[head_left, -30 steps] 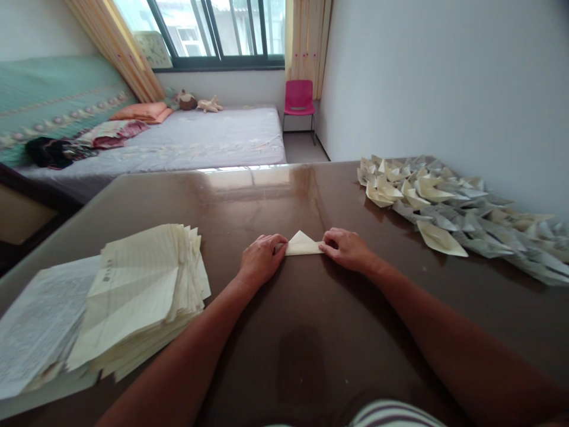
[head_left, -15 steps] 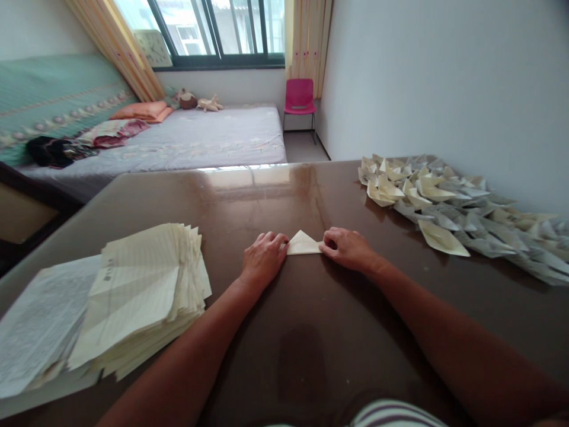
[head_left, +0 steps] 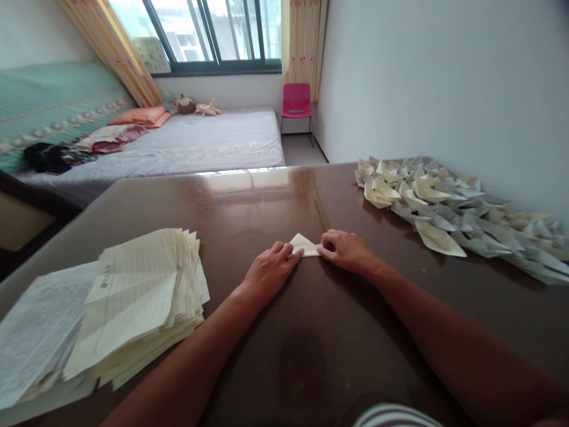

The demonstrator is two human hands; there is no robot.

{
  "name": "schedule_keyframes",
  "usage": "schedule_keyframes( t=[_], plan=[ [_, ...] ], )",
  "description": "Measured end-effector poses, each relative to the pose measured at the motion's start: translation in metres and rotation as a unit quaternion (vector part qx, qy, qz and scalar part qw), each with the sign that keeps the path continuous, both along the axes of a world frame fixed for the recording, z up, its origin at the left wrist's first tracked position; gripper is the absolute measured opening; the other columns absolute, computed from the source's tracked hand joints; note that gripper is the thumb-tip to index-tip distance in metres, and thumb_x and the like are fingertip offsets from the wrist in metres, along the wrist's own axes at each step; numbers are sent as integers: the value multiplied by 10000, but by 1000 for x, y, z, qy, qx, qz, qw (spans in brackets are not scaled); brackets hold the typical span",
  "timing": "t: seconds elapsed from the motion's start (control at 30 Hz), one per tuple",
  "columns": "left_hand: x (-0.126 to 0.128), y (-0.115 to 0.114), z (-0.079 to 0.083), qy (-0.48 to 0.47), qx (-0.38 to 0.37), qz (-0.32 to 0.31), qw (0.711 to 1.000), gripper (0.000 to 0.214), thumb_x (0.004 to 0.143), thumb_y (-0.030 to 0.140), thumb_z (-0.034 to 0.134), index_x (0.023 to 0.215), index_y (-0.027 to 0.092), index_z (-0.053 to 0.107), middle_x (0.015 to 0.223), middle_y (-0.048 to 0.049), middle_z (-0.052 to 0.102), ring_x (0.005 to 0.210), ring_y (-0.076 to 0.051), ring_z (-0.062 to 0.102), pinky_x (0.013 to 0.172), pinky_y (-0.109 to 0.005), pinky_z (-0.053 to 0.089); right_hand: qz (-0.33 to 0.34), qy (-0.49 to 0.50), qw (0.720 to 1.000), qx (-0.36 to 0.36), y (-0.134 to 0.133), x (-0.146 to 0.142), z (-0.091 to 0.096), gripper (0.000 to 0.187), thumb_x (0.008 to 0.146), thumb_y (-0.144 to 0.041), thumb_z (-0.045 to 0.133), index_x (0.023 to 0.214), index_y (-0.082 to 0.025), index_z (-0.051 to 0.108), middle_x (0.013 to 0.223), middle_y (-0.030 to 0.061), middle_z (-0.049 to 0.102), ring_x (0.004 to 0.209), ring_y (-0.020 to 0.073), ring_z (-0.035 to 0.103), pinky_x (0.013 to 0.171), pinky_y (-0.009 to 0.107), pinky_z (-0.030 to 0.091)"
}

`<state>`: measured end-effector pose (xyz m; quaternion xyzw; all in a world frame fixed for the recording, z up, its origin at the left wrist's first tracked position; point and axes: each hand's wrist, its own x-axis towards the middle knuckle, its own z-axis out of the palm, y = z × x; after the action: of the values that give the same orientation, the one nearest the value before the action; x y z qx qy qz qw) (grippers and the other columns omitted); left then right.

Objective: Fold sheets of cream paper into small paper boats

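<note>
A small folded paper [head_left: 304,244], cream and triangular with its point away from me, lies on the brown table between my hands. My left hand [head_left: 272,268] grips its left side, thumb on the lower edge and fingers over the slanted side. At the right corner, my right hand [head_left: 344,249] pinches the paper between thumb and curled forefinger. Part of the paper is hidden under the fingers of both hands.
To the left sits a stack of lined cream sheets [head_left: 128,296], beside printed white sheets [head_left: 40,326]. Many folded paper boats [head_left: 438,198] are heaped at the right by the wall. Beyond the brown table [head_left: 249,219] are a bed [head_left: 226,139] and a pink chair [head_left: 297,101].
My left hand has shifted right along the paper, its thumb now on the lower edge. My right hand keeps its pinch on the right corner. The view has tilted slightly.
</note>
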<state>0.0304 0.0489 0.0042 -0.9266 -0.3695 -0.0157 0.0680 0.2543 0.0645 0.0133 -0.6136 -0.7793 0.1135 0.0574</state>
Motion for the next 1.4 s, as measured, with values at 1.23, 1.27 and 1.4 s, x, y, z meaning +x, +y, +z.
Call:
schedule_keyframes(
  t=[1.23,1.27,1.4],
  plan=[
    [10,-11,-1,4,-15,42,999,444,946,222,384,1385,285,377,1136,-94,512,1056,-243,466,770,-332,513,187,-125,972,72,-30,-15,21,250,929,-196,470,1132,-238,609,1022,73,658,944,207,578,745,331,302],
    [10,-12,-2,3,-14,41,999,443,947,226,385,1387,279,375,1146,-96,511,1064,-243,463,782,-337,512,188,-133,971,68,-31,-15,22,243,926,-196,474,1117,-233,619,1020,78,661,946,212,576,744,335,303],
    [8,-13,-1,1,-12,40,999,442,944,221,404,1384,233,378,1172,-103,513,1087,-233,458,832,-344,502,161,-160,972,62,-34,-15,26,207,917,-190,475,989,-214,668,1004,91,670,947,235,572,729,351,308]
  ],
)
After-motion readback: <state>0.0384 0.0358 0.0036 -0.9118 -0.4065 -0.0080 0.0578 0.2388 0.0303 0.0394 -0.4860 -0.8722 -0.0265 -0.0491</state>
